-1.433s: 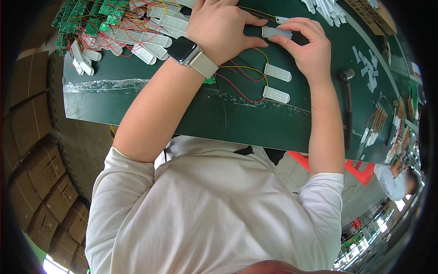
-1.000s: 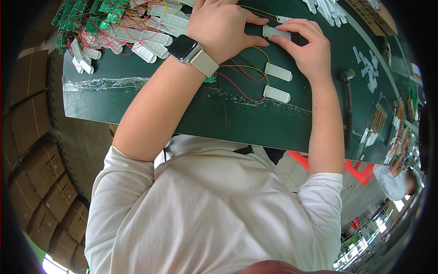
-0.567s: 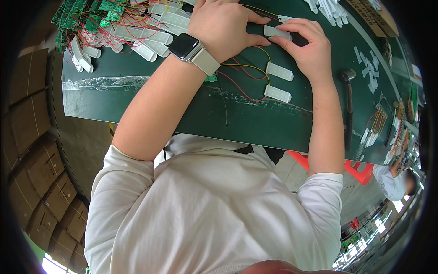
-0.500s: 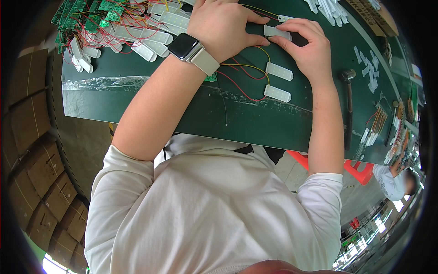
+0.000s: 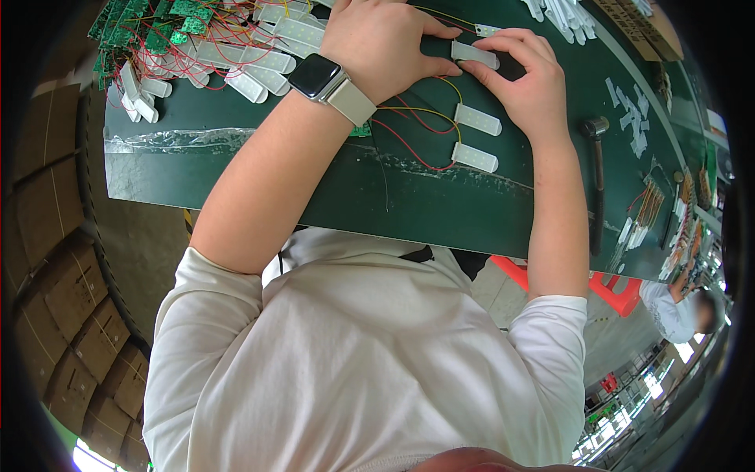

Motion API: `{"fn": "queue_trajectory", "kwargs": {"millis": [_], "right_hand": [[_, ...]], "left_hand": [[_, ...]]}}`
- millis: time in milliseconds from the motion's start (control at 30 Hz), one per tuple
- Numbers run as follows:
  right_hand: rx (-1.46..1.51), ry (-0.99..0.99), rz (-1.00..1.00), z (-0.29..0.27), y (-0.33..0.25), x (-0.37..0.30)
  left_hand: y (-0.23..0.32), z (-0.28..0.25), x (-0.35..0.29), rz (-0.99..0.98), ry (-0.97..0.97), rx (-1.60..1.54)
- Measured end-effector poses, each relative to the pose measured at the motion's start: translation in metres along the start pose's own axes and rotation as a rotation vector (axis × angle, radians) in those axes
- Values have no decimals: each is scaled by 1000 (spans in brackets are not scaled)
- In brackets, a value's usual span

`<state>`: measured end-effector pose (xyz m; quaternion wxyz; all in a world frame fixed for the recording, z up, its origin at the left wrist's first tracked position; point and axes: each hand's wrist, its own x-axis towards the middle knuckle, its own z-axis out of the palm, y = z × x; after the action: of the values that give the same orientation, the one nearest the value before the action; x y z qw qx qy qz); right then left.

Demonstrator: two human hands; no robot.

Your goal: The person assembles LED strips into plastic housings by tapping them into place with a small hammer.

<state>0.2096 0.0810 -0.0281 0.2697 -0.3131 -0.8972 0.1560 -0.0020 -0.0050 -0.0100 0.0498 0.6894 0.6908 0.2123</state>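
The right hand (image 5: 523, 69) is bent into a loose pinch, its thumb and forefinger set against the two long sides of a white light module (image 5: 470, 53), the other fingers curled in behind. Facing it, the left hand (image 5: 381, 49) has thumb and forefinger spread in a wide fork around the near end of that same module, with nothing I can make out between the tips; its remaining fingers run up to the edge of view. Just beyond the right fingertips lies another white piece (image 5: 487, 31) with a yellow wire. Nearer the person, below the gap between the hands, two more wired modules (image 5: 476, 138) lie one under the other. To the right of the right forearm rests a dark-handled tool (image 5: 598, 169) with a metal head, and past it some loose pale strips (image 5: 631, 118). Farther up beyond that hand are a heap of white sticks (image 5: 568, 22) and a cardboard box (image 5: 635, 30). Left of the left hand, past its watch (image 5: 315, 77), white modules and red wires sprawl in a pile (image 5: 263, 75), with green circuit boards (image 5: 149, 27) farther out, all on the dark green table (image 5: 440, 208).
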Motion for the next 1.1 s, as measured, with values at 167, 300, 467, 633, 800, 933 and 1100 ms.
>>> {"fn": "queue_trajectory", "kwargs": {"millis": [167,300,467,633,800,933,1100], "right_hand": [[-70,63,1,-26,-9,3],[-77,141,529,-107,-9,-25],[-461,-124,779,-151,21,-128],[-267,-134,921,-158,26,-202],[-66,-130,908,-142,-36,-181],[367,-84,1076,-110,-79,-162],[398,-51,800,-93,-92,-120]], "left_hand": [[-6,2,-3,24,31,-5],[9,-19,3,-41,-117,-101],[-3,-10,-9,3,53,-25],[-8,17,0,53,103,-8],[0,-20,-7,-12,-74,-138],[6,-27,-11,8,-29,-119],[0,-22,-9,21,-46,-164]]}}
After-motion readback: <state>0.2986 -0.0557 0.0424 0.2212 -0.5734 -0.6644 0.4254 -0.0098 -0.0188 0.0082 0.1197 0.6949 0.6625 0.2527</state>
